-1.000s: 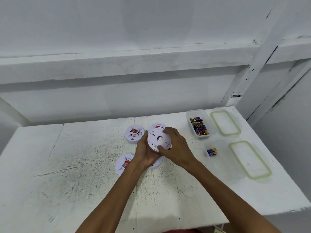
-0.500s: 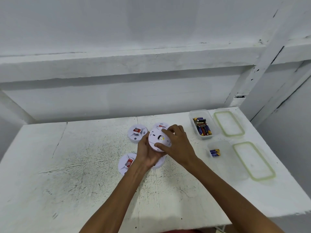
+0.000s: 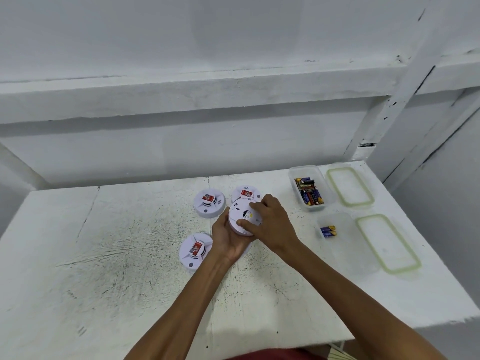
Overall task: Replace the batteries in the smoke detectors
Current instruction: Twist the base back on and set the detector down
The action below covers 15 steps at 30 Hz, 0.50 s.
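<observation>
I hold a white smoke detector tilted up above the table, its back side facing me. My left hand cups it from below and the left. My right hand grips its right edge, thumb pressed on the back plate. Three other white detectors lie face up with red labels: one at the back left, one behind the held one, one at the front left. A clear tub holds several batteries. A second clear tub holds two blue batteries.
Two green-rimmed lids lie on the table's right side, one at the back and one nearer. The white scuffed table ends at a wall behind and drops off at the right and front edges.
Both hands stay on the same detector. My right thumb has shifted lower across its back, and the detector sits slightly more tilted toward me.
</observation>
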Each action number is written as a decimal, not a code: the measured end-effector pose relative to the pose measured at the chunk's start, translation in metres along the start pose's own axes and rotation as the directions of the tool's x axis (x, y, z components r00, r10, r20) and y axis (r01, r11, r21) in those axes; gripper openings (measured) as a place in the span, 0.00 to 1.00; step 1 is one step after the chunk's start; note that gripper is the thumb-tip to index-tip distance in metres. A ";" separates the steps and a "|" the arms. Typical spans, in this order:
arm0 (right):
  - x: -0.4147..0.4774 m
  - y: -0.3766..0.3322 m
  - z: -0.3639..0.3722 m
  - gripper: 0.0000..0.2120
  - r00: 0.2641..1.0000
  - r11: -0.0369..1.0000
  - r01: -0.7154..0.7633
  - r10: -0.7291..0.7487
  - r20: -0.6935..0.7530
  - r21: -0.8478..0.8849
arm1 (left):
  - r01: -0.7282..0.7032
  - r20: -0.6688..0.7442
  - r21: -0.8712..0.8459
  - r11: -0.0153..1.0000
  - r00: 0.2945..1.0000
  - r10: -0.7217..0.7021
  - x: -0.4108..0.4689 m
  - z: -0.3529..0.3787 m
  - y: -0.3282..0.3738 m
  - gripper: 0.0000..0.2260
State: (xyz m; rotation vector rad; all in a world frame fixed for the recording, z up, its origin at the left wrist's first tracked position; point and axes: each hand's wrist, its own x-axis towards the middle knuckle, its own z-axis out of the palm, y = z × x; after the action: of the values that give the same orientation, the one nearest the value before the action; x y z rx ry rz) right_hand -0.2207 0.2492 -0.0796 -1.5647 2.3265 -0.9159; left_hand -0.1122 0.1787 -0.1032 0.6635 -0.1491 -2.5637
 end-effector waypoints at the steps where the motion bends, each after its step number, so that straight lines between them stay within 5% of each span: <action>1: -0.002 0.000 0.001 0.27 1.000 1.000 -0.010 0.010 -0.003 0.005 | -0.006 -0.003 0.011 1.000 1.000 0.006 -0.001 0.000 0.000 0.24; 15: -0.007 0.004 -0.006 0.35 0.998 0.997 0.052 -0.051 -0.020 0.062 | -0.019 0.026 0.071 0.997 1.000 0.018 -0.001 0.001 0.007 0.22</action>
State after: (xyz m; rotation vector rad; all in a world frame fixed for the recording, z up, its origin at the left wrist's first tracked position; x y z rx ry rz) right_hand -0.2240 0.2589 -0.0786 -1.6052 2.2557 -1.0089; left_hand -0.1087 0.1733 -0.1002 0.6526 -0.2545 -2.5599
